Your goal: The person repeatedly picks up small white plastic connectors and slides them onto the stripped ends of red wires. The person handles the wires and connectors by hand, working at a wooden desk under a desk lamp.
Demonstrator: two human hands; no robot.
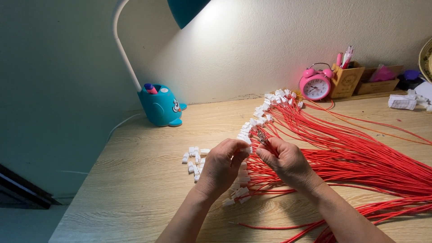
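A big fan of red wires [355,153] lies across the wooden desk [135,198], most ends capped with small white plastic connectors [254,121]. My right hand [285,159] pinches the metal-tipped end of one red wire at the fan's left edge. My left hand [222,164] is closed beside it, fingertips meeting the right hand's, holding a small white connector. A loose pile of white connectors [194,159] sits just left of my left hand. More capped wire ends lie under both hands.
A teal desk lamp base [161,105] with pens stands at the back left, its white neck arching overhead. A pink alarm clock [315,83], a wooden pen holder [346,78] and a wooden tray [378,83] line the back wall. Crumpled paper [402,102] is far right.
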